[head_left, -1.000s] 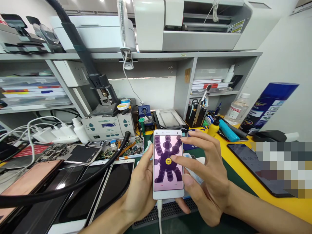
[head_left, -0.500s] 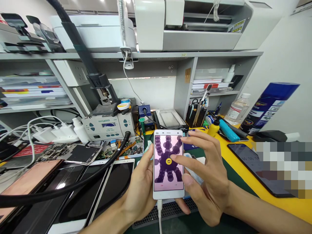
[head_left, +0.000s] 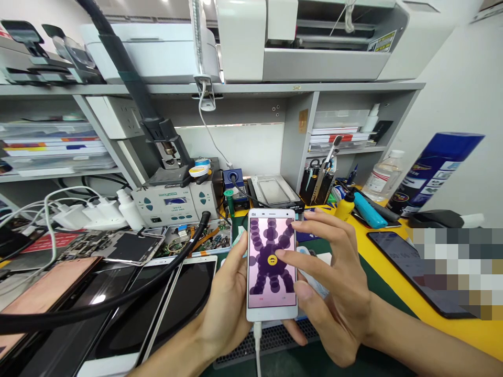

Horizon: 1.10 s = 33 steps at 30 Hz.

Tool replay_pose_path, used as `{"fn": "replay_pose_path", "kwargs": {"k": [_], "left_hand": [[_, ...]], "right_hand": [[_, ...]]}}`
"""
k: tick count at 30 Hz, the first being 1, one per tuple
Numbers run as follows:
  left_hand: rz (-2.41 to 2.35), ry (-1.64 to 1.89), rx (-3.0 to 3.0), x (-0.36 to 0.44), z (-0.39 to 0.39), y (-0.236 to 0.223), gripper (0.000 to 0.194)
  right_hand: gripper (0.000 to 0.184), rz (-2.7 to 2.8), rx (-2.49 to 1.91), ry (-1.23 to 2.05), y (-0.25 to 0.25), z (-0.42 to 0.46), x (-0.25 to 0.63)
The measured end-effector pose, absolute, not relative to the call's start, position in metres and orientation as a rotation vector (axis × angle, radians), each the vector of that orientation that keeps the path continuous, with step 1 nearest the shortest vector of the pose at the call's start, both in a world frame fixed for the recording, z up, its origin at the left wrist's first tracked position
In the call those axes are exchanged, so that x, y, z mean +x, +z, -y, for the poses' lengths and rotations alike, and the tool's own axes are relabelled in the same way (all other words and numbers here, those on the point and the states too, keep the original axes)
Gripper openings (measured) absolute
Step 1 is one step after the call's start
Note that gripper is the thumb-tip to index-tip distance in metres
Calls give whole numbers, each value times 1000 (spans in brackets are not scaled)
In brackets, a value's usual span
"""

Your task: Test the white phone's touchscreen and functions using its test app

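A white smartphone (head_left: 272,313) is held upright facing me, its pink screen covered with dark overlapping circles and a yellow round icon in the middle. My left hand (head_left: 223,298) grips it from the left and behind, thumb along the left edge and a fingertip showing below the right corner. A white charging cable (head_left: 258,343) runs down from its bottom edge. Over the phone's right side is my right hand (head_left: 338,283), fingers spread, one fingertip at the screen beside the yellow icon and another by the upper right edge. It holds nothing.
Several phones and tablets, including a black-screened one (head_left: 184,293), lie at left beneath a thick black hose (head_left: 118,314). Behind stand a grey hot-air station (head_left: 173,207) and a tray of small parts (head_left: 214,238). A dark phone (head_left: 412,272) and a blue spray can (head_left: 436,173) are at right.
Both hands and the phone hold practically the same position. The screen's circle pattern looks unchanged; only the view has shifted very slightly.
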<state>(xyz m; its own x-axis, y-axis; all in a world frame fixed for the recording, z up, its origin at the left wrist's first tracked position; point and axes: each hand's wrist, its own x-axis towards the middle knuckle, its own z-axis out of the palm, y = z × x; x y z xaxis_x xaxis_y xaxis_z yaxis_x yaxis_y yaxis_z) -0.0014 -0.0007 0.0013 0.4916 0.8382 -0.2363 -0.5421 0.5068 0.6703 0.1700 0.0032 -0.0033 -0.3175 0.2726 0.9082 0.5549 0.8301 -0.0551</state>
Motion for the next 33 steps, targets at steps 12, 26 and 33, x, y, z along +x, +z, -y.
{"fn": "replay_pose_path", "kwargs": {"k": [12, 26, 33], "left_hand": [[-620, 905, 540, -1, 1, 2, 59], [-638, 911, 537, -1, 1, 3, 61], [-624, 891, 533, 0, 0, 5, 60]], "right_hand": [[35, 1912, -605, -304, -3, -2, 170], [35, 1908, -597, -293, -5, -3, 170], [33, 1903, -593, -294, -5, -2, 170]]}}
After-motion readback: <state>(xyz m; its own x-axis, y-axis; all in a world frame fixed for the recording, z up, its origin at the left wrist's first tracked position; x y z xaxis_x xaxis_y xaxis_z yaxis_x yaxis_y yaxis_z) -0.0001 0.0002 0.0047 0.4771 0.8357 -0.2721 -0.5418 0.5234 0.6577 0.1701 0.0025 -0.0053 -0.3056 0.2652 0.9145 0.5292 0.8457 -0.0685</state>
